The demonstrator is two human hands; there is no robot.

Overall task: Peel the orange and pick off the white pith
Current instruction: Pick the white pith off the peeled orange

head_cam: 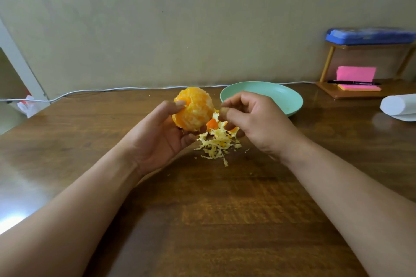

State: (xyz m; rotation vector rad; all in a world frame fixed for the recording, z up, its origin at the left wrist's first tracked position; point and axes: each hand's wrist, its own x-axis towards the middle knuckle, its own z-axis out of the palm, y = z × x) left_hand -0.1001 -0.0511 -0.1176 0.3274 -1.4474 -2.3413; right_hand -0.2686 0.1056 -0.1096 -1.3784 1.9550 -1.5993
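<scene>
The left hand (162, 139) curls its fingers (177, 104) round a peeled round orange flecked with white pith (194, 110), holding it above the brown wooden surface (225, 209); the right hand (256, 121) has its fingers (225, 112) curled, thumb pressed to forefinger just beside the fruit; whether a shred lies between them cannot be told; beneath lies a heap of pale pith shreds and orange peel (217, 143); behind it stands a round mint-green plate (281, 94) near the far edge, where a thin white cable (112, 90) runs along the wall; well to the right, a black pen (353, 83) lies before a pink pad of sticky notes (356, 73), its marking too blurred to read.
</scene>
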